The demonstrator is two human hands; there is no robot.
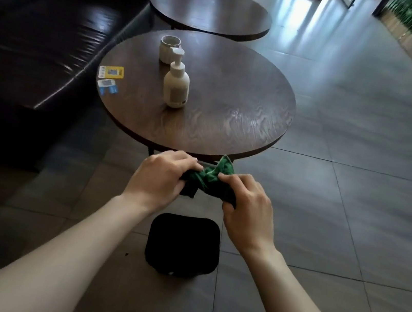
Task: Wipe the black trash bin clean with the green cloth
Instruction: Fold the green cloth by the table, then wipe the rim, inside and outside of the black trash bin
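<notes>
Bin [183, 246], black and square with rounded corners, is seen from above on the tiled floor [327, 202], just short of the near edge of a round wooden table [235, 101]. Above it, between bin and table edge, a green cloth [209, 180] is held bunched in the air by both hands. One end is gripped by the left hand [161, 178] with curled fingers; the other end is pinched and clasped by the right hand [248, 205]. A corner of the cloth is seen sticking up above the right fingers. The bin is touched by neither hand nor cloth. On the tabletop, a white pump bottle [176, 83] is placed near the middle, a white cup [169, 49] beyond it toward the far edge, and cards [109, 78] at the left edge. A dark sofa [44, 30] is seen along the left.
</notes>
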